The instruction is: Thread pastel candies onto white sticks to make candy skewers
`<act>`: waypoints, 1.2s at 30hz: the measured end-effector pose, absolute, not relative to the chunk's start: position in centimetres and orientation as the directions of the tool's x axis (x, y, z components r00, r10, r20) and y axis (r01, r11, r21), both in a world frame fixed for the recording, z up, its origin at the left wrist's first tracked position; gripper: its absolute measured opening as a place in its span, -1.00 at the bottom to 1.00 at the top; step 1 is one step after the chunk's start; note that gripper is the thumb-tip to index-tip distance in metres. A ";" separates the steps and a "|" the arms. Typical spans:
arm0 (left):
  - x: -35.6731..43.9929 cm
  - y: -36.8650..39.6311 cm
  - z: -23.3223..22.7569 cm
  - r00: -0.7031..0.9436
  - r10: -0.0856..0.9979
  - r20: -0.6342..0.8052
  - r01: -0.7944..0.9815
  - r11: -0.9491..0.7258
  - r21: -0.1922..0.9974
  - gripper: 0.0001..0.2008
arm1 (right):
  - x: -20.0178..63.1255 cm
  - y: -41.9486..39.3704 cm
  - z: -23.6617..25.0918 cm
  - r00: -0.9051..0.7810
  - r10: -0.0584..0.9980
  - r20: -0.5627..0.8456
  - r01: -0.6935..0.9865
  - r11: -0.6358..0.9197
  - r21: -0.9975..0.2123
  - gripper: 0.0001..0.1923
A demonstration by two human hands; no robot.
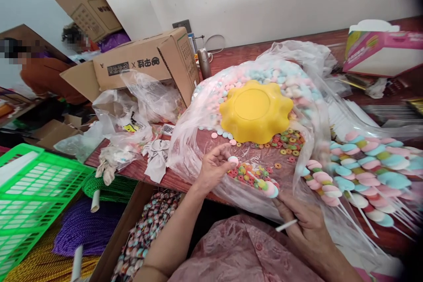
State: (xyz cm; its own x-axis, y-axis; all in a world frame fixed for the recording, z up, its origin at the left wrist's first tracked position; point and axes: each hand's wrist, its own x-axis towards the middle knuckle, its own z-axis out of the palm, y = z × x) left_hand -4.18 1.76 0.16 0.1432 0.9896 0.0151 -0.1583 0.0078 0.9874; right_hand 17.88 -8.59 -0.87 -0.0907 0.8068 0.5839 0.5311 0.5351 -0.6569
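My left hand pinches a pink-and-white marshmallow between thumb and fingertips, above the plastic sheet. My right hand is closed round a marshmallow skewer; its white stick end juts out below the fingers. Pink, blue and yellow-green pieces are threaded at the skewer's far end, pointing left. The two hands are apart. Just beyond them lie small coloured gummy rings, with more rings further right. A yellow scalloped bowl sits upside down against a heap of pastel marshmallows.
Finished-looking marshmallow skewers are piled at right. Behind stand a cardboard box, a metal flask and a pink-and-white carton. Below left are a green plastic basket and an open box of beadlike pieces. Two people are at far left.
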 end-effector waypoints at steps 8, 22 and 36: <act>-3.0 -0.2 2.1 0.113 0.992 -0.047 -0.462 0.095 0.882 -0.55 | 17.3 -8.4 -1.4 -0.140 0.822 0.552 0.595 0.515 -0.616 -0.69; -1.5 -1.6 0.9 -0.073 0.994 0.079 -0.342 -0.100 0.934 -0.68 | 17.2 -8.9 -1.9 -0.154 0.810 0.565 0.617 0.526 -0.585 -0.62; -1.6 -2.0 0.5 0.011 0.869 0.495 0.134 -0.492 0.860 -0.88 | 17.1 -8.9 -1.2 -0.132 0.831 0.540 0.639 0.488 -0.595 -0.60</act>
